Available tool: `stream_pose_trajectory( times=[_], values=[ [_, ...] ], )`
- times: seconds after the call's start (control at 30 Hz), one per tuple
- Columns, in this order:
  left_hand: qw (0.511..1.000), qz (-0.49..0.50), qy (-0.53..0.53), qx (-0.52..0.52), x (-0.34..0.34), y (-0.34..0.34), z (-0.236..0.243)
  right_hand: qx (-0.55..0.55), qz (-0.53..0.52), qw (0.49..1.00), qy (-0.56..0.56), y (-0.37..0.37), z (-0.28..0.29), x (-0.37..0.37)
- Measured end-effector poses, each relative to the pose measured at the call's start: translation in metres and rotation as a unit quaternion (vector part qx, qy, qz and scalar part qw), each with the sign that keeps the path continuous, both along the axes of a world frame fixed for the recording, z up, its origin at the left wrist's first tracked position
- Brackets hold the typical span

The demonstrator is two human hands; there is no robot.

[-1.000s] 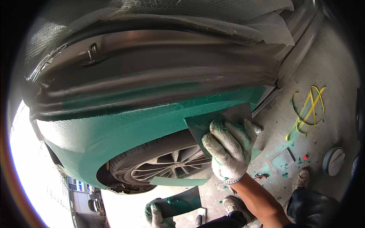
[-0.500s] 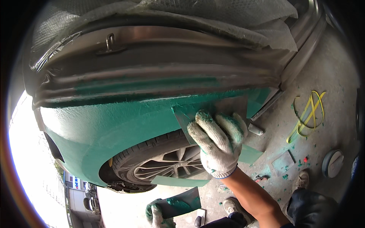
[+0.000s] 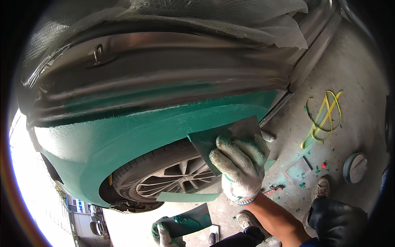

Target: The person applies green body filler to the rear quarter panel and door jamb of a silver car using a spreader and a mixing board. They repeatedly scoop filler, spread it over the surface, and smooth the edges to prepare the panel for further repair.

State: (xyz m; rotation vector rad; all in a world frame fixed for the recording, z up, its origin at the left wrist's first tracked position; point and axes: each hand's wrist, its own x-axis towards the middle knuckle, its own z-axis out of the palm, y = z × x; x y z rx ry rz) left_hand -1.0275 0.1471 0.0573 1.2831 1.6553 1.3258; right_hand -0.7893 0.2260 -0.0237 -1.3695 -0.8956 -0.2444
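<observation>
My right hand (image 3: 240, 168), in a white knit glove smeared with green, presses its fingers along a thin dark spreader sheet (image 3: 201, 142). The sheet lies tilted over the lower edge of a car's green-coated wheel-arch panel (image 3: 94, 144); whether it touches the panel, I cannot tell. At the lower edge, my left hand (image 3: 164, 236), in a similar stained glove, grips a flat dark plate (image 3: 197, 212). A blob of green putty (image 3: 186, 222) sits on that plate. The fingers underneath it are hidden.
Below the arch is the car wheel (image 3: 181, 179), with a pale green sheet (image 3: 187, 196) in front. Clear plastic (image 3: 222, 14) drapes the car's top. On the floor lie a yellow strap (image 3: 329, 117), a round lid-like object (image 3: 354, 168), a flat sheet (image 3: 299, 170) and green scraps.
My right hand and its spreader have come down from the panel's upper edge toward the wheel. More of the green surface shows there. The left hand still holds the plate; the view has shifted slightly.
</observation>
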Motion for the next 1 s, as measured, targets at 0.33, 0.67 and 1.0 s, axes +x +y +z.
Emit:
stream_pose_trajectory(
  times=[0.33,0.67,1.0],
  values=[
    [0.984,-0.146,0.098,0.013,0.038,0.008,0.002,0.125,0.738,0.531,0.396,-0.087,-0.038,0.004],
    [0.993,-0.030,-0.071,0.086,0.024,0.019,-0.012,0.062,0.333,0.772,0.539,-0.043,-0.015,0.036],
    [0.994,-0.039,-0.078,0.071,0.044,0.018,-0.008,0.163,0.303,0.824,0.451,0.033,0.021,0.030]
  ],
)
